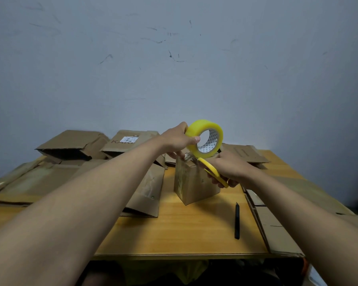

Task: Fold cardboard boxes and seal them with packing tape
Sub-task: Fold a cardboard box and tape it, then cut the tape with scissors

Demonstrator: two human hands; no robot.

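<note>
A small folded cardboard box [194, 182] stands upright in the middle of the wooden table [184, 230]. My left hand [177, 140] holds a yellowish roll of packing tape [205, 139] just above the box's top, with a short strip of clear tape running down to the top edge. My right hand [229, 169] grips yellow-handled scissors [212, 171], whose blades point at that strip beside the box's top right corner. The blade tips are partly hidden by the tape and fingers.
Flattened cardboard boxes [70, 145] lie stacked along the table's back and left. More flat cardboard [267, 219] lies at the right edge. A black pen-like tool [237, 220] rests on the table, right of the box. A scuffed wall rises behind.
</note>
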